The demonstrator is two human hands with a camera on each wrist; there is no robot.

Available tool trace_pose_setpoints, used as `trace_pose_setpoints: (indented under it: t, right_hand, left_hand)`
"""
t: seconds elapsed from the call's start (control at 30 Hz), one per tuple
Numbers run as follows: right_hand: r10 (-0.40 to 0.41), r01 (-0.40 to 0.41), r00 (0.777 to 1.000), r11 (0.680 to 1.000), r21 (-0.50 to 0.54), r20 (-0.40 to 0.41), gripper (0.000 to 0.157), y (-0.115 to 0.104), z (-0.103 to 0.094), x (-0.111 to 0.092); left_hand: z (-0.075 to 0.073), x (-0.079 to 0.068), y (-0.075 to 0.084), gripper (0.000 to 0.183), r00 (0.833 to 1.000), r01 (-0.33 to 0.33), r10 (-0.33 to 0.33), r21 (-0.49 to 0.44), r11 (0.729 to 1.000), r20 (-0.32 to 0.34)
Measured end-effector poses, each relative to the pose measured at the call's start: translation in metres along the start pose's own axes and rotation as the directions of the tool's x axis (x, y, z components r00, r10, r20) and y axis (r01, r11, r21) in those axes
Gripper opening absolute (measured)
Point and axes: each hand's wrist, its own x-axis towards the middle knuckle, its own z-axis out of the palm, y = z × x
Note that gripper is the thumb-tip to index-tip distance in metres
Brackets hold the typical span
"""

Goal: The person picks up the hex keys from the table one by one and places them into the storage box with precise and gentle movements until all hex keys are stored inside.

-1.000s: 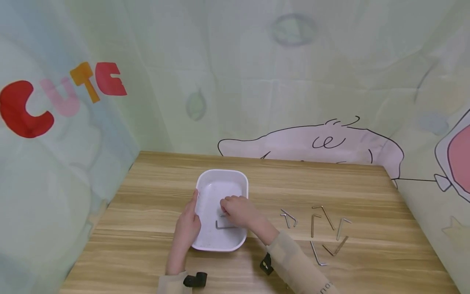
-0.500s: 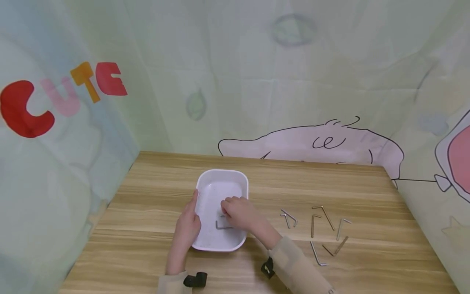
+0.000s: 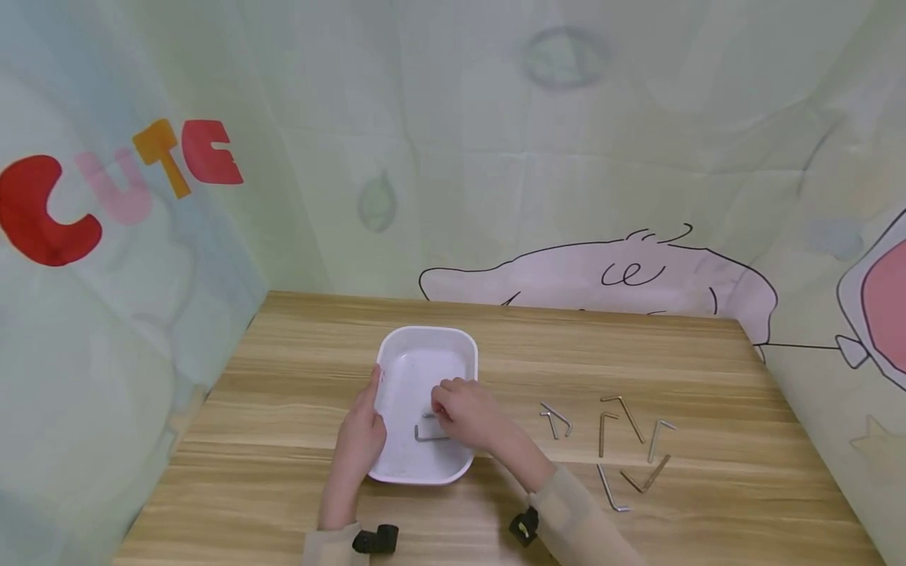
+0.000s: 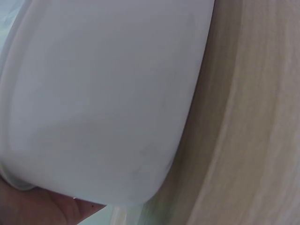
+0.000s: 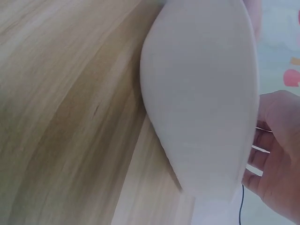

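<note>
A white rectangular tray (image 3: 422, 469) stands on the wooden table, left of centre in the head view. My left hand (image 3: 362, 435) holds its left side, with a finger stretched along the outer wall and the thumb at the rim. My right hand (image 3: 463, 414) reaches over the right rim, fingers bent, low above the tray's floor. Under it lies an L-shaped hex key (image 3: 429, 439), partly covered by the hand. Another short grey metal piece (image 3: 429, 415) shows beside the fingertips. Whether the right fingers pinch anything is hidden, also in the right wrist view.
Right of the tray, several loose hex keys lie on the table (image 3: 340, 346): silver ones (image 3: 613, 491) and brownish ones (image 3: 624, 417). A printed curtain (image 3: 453, 157) hangs behind and at both sides.
My right hand has drawn slightly to the right inside the tray, and its forearm has shifted right. The left hand, tray and loose hex keys stay in place.
</note>
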Motion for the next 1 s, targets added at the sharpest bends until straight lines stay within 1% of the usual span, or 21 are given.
trace_pose_setpoints:
  t: [0.17,0.3,0.47,0.57,0.67,1.0]
  right_hand:
    - [0.028,-0.028,1.000,0.999,0.039,-0.012,0.005,-0.001,-0.007,-0.007]
    - [0.023,-0.020,0.999,0.998,0.060,-0.042,0.004,-0.001,-0.011,-0.012]
    - [0.012,-0.007,0.997,0.998,0.064,-0.078,0.005,-0.002,-0.015,-0.016]
    - [0.021,-0.015,0.997,0.997,0.071,-0.075,0.005,-0.003,-0.018,-0.018]
    - [0.018,-0.012,0.996,0.998,0.069,-0.090,0.006,-0.003,-0.020,-0.021]
    - [-0.001,0.010,0.988,0.998,0.059,-0.155,0.007,0.000,-0.019,-0.036]
  left_hand:
    - [0.000,0.000,0.001,0.066,1.000,0.000,0.000,0.002,1.000,0.001]
    - [-0.001,0.000,0.001,0.066,1.000,-0.007,0.007,0.001,1.000,-0.003]
    - [-0.001,0.001,0.000,0.066,1.000,-0.003,0.003,-0.006,1.000,-0.001]
    - [-0.001,0.001,0.000,0.066,1.000,0.003,-0.003,-0.010,1.000,0.004]
    - [0.000,0.001,-0.001,0.065,1.000,0.004,-0.003,-0.013,1.000,0.005]
    - [0.000,0.001,0.000,0.065,1.000,0.008,-0.008,-0.022,1.000,0.008]
